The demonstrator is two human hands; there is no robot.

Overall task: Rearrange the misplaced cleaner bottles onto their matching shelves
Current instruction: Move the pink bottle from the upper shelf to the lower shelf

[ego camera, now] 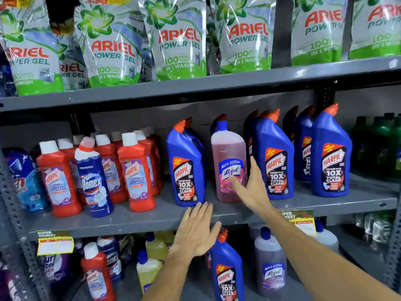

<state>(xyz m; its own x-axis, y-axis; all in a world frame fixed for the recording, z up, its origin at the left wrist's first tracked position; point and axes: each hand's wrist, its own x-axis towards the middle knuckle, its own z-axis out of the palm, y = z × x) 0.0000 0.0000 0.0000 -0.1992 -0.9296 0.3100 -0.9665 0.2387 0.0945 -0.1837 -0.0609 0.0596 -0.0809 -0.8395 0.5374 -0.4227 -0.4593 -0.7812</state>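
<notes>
Middle shelf (pixel 152 222): grey metal, front lip bare between the bottle rows. Open gaps on either side of the pink Lizol bottle (pixel 227 161), which stands upright among blue Harpic bottles (pixel 276 161) — one Harpic 10X (pixel 186 168) to its left, more to its right.

Right hand (pixel 251 187): fingers spread wide, holding nothing, fingertips on or just at the Lizol label's lower right; contact cannot be confirmed. Left hand (pixel 196 231): flat, fingers open, empty, over the shelf's front edge, fingertips just below the base of the left Harpic 10X.

Left part of the same shelf: red Harpic Bathroom Cleaner bottles (pixel 136 172), white caps, squared shoulders, packed tight. One dark blue Domex bottle (pixel 94 179) with white angled neck sits in the front row among them.

Lower shelf: a blue Harpic 10X (pixel 226 270) with orange cap, beside a purple-tinted Lizol bottle (pixel 270 268), yellow bottles (pixel 149 266) with blue caps, a red Harpic bottle (pixel 96 272).

Top shelf: glossy Ariel Power Gel pouches (pixel 180 38), "100 dried stains in 1 wash". Yellow "Super Market" price tags (pixel 55 243) on the shelf lips.
</notes>
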